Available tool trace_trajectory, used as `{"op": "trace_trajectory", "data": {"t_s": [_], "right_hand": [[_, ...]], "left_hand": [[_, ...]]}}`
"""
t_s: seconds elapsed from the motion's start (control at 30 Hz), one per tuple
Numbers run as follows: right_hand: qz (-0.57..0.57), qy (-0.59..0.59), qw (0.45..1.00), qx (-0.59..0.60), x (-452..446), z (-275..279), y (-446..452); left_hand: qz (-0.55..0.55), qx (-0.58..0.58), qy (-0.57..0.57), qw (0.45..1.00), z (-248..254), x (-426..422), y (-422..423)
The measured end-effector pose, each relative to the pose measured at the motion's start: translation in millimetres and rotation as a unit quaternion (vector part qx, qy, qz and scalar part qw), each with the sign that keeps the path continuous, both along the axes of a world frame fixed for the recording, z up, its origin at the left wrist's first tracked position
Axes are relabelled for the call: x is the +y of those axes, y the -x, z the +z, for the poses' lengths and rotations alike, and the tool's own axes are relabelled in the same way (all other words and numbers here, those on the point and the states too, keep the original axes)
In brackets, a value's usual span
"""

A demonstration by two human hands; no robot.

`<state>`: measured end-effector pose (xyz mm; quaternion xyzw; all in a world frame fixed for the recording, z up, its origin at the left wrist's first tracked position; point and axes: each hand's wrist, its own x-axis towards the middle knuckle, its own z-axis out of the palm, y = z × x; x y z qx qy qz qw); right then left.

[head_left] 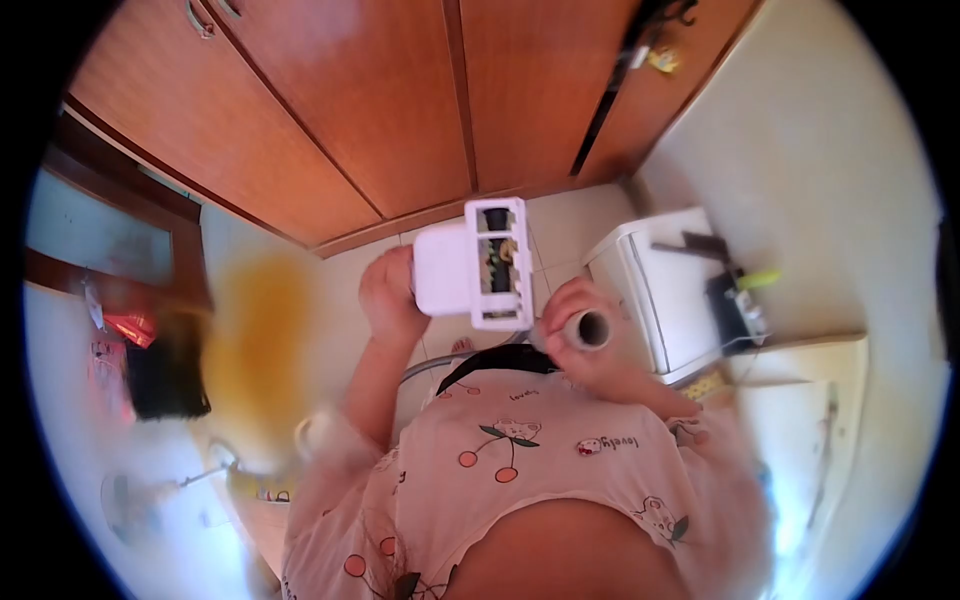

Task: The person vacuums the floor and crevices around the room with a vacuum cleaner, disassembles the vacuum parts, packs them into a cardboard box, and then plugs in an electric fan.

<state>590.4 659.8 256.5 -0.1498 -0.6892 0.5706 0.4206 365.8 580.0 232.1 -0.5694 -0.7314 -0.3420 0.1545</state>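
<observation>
The head view looks down past a printed shirt to two hands held apart above a tiled floor. The left hand grasps the rounded end of a white device, its fingers partly hidden; the windowed frame at the other end, with dark parts inside, lies between the hands. The right hand is closed around a pale tube, its round opening facing the camera. The picture is soft here, so whether tube and device touch, I cannot fairly tell. Wooden doors stand beyond, and a white cabinet stands on the right.
</observation>
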Motion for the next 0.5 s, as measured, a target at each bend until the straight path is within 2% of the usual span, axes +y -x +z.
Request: {"op": "trace_trajectory", "data": {"t_s": [0.07,0.13,0.2,0.27,0.3,0.37,0.47,0.5], "right_hand": [[0.101,-0.040,0.993,0.053,4,5,15],[0.155,-0.045,0.978,0.128,-14,19,54],[0.159,0.076,0.973,0.148,-57,38,99],[0.231,0.141,0.957,0.107,-93,46,129],[0.275,0.113,0.950,0.093,-105,43,136],[0.361,0.056,0.928,0.064,-112,35,142],[0.445,0.042,0.890,-0.089,-81,51,119],[0.404,-0.045,0.905,-0.128,-66,53,109]], "left_hand": [[0.013,0.006,0.011,1.000,-1,30,19],[0.026,0.002,0.015,1.000,-1,54,32],[0.035,-0.018,0.010,0.999,-2,59,44],[0.058,-0.101,0.071,0.991,-3,43,31],[0.070,-0.144,0.110,0.981,-7,33,17],[0.040,-0.188,0.109,0.975,-29,17,-11],[0.005,-0.187,0.107,0.977,-39,9,-38],[-0.007,-0.191,0.093,0.977,-40,15,-39]]}}
